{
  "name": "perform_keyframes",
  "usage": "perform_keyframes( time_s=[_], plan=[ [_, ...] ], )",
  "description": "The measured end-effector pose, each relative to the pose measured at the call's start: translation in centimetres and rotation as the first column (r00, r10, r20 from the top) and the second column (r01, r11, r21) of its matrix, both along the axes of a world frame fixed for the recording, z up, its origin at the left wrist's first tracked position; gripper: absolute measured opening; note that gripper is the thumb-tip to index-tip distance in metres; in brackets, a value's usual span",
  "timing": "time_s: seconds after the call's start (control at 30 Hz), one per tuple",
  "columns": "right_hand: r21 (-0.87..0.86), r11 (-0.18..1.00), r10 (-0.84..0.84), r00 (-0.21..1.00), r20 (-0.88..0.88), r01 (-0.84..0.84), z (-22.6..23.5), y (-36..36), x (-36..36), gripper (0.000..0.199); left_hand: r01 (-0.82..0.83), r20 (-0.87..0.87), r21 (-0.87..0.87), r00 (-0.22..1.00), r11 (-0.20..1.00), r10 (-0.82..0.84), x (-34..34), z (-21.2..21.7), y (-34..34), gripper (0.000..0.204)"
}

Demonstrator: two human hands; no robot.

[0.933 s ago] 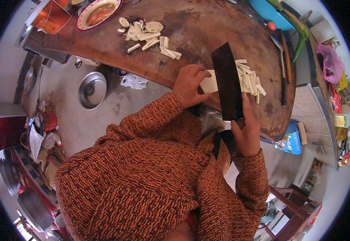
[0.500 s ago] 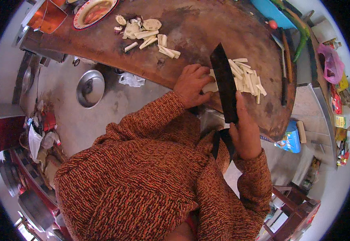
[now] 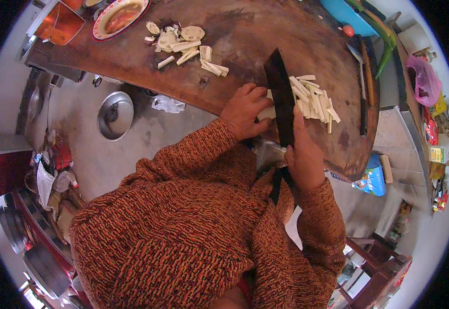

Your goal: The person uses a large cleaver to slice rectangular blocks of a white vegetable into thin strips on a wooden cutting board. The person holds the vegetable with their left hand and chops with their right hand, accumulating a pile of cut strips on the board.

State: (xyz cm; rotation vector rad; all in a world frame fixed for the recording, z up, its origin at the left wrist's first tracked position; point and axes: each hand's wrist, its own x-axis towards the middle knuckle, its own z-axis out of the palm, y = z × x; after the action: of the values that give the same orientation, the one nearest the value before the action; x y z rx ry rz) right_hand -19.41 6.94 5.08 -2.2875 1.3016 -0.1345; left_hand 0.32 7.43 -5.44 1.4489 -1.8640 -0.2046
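My right hand is closed around the handle end of a dark, broad-bladed cleaver. The blade points away from me over the wooden board. Just left of the blade, my left hand presses a pale vegetable piece with curled fingers; the hand and blade partly hide it. Right of the blade lies a heap of pale cut vegetable strips. Farther left on the board are more strips and round slices, with dark purplish scraps beside them.
A red-rimmed plate stands at the board's far left, beside an orange container. Along the right edge lie a long-handled metal utensil, a small red round thing and green stalks near a blue basin. A metal bowl sits on the floor.
The cleaver and my right hand have shifted slightly left, and the blade stands closer to my left hand's fingers. My left hand stays nearly in place on the vegetable piece.
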Motion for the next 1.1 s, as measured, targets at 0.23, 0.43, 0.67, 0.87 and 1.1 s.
perform_keyframes(
  time_s=[0.23, 0.43, 0.67, 0.87, 1.1],
  plan=[
    [-0.28, 0.952, 0.142, 0.988, 0.061, -0.12, 0.0, -1.3, -1.3, 0.083, 0.002, -0.044, -0.04, 0.999, 0.999, -0.004, 0.5, -0.5, 0.1, 0.047],
    [-0.167, 0.978, 0.157, 0.972, 0.173, -0.128, 1.9, 0.6, -1.8, 0.081, -0.002, 0.004, -0.05, 1.0, 0.999, 0.002, 0.4, -0.6, 0.1, 0.045],
    [-0.376, 0.906, 0.195, 0.98, -0.043, -0.197, -0.8, 1.3, -1.1, 0.08, -0.014, 0.055, -0.127, 0.998, 0.992, 0.022, 0.1, -0.1, 0.2, 0.044],
    [-0.308, 0.936, 0.153, 0.985, -0.074, -0.169, -2.0, 0.1, 0.4, 0.08, -0.004, 0.058, -0.106, 0.998, 0.994, 0.01, 0.5, 0.1, 0.2, 0.04],
    [-0.241, 0.966, 0.146, 0.965, 0.216, -0.092, 0.7, -1.1, -1.1, 0.086, -0.037, -0.044, -0.137, 0.999, 0.99, 0.031, 0.4, -0.5, 0.2, 0.037]
  ],
)
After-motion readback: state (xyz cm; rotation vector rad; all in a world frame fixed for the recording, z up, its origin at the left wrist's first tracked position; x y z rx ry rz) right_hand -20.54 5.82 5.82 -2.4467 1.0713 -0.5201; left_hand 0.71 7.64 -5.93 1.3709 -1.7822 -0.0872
